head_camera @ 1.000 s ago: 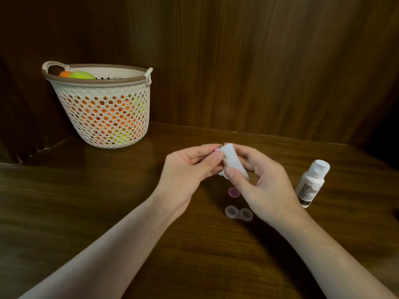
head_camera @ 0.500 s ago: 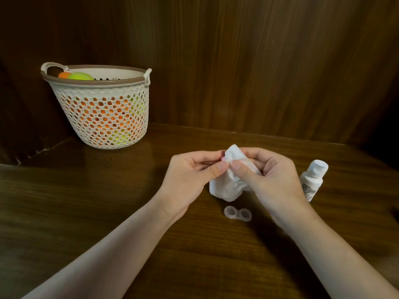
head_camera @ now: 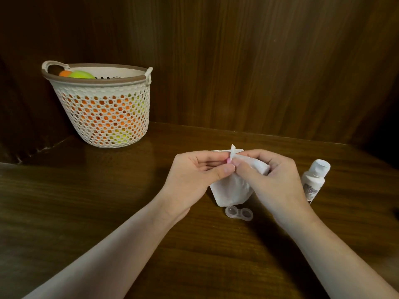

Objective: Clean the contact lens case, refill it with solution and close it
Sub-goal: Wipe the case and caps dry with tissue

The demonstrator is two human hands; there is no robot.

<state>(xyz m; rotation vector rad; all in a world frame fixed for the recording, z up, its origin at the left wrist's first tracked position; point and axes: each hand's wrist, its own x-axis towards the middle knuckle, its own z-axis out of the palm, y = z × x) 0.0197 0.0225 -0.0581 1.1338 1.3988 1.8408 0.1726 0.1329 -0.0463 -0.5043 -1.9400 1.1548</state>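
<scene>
Basket [head_camera: 103, 117] is sitting at the far left of the counter [head_camera: 64, 201], against the back wall, with balls [head_camera: 81, 74] lying in it. Left hand [head_camera: 194, 178] and right hand [head_camera: 274, 180] are meeting above mid-counter, a wipe [head_camera: 233, 190] hanging between them. Lens case [head_camera: 239, 214] is lying on the counter just below the wipe. Bottle [head_camera: 314, 180] is standing right of the right hand.

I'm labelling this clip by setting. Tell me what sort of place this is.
Probably a home, at a dark wooden table set into a wood-panelled corner. A perforated plastic basket of orange and green balls stands at the back, and a contact lens case lies beside a small solution bottle.
</scene>
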